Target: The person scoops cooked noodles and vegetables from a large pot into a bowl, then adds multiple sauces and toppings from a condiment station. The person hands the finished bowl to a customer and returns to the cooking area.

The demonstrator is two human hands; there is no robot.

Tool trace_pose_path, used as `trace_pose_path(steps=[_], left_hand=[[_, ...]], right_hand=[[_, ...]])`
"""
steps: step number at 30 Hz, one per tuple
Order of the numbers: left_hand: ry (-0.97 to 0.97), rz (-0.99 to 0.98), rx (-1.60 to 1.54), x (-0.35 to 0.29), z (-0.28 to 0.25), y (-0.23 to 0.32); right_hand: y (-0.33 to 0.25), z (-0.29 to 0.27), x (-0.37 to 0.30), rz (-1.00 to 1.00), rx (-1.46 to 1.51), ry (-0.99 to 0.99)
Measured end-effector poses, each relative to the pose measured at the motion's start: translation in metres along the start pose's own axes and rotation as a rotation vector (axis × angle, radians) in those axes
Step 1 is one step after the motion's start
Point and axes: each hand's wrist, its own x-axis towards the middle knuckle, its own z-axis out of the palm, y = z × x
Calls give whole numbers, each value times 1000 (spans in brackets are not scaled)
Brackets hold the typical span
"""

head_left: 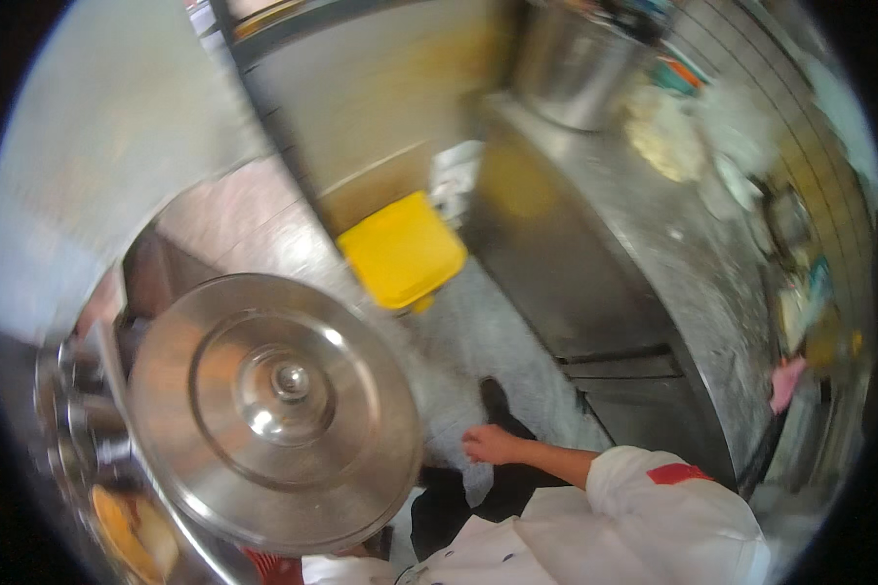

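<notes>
A large round stainless-steel lid with a knob at its middle fills the lower left and hides what lies under it. My left white sleeve passes behind its near edge, and the left hand is out of sight there. My right hand hangs in front of my body over the floor, its fingers loosely curled. Nothing shows in those fingers, and they touch no object.
A yellow plastic box or lid sits on the floor ahead. Along the right runs a steel counter bearing a tall steel pot, plastic bags and a pink cloth. Steel containers line the left.
</notes>
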Motion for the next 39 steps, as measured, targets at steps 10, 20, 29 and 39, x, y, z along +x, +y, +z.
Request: trace_pose_path(steps=[10,20,29,39], left_hand=[[-827,485,1247,26,296,-96],[-1292,580,1502,29,485,-304],[-1149,807,1162,1,489,-311],[305,315,760,11,105,-58]], right_hand=[[41,-115,-109,59,-1,238],[87,-141,-127,237,154,368],[72,-158,-122,99,24,209],[31,-142,-43,199,-173,-207]])
